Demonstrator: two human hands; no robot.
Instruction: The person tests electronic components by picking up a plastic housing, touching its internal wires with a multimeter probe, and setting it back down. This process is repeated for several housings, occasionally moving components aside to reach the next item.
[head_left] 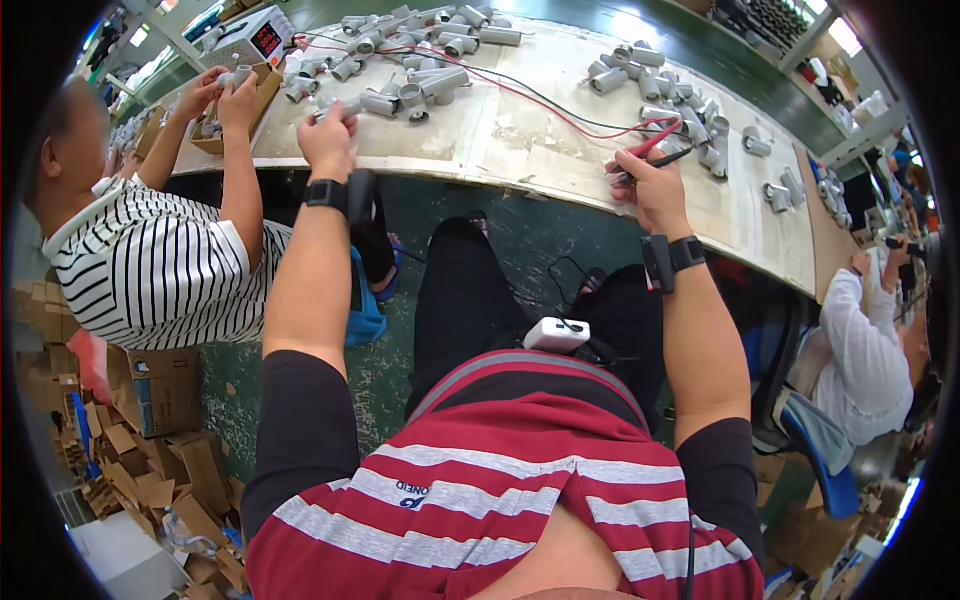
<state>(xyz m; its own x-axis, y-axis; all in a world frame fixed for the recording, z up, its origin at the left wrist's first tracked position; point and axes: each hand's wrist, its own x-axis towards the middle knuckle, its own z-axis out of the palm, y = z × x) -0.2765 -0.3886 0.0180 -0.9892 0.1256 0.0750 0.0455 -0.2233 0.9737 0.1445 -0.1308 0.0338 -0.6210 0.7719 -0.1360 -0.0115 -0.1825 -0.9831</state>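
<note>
My left hand [328,143] is over the near edge of the table at left, fingers curled at a small grey cylindrical part [349,106]; motion blurs the grip a little. Just beyond it lie more grey tubular parts [411,97], some with side branches. My right hand [652,190], at the table's front edge on the right, is closed round a pair of test probes, one red [656,138] and one black [672,157]. Their red and black wires [540,103] run back across the table to a box-shaped power supply [250,38] with a red lit display.
The pale, worn table [520,140] carries a right-hand heap of grey parts [690,105]. At left a person in a striped shirt [165,265] handles grey parts above a cardboard box [262,100]. Another person in white [868,345] sits at right. Cartons [165,385] crowd the lower left.
</note>
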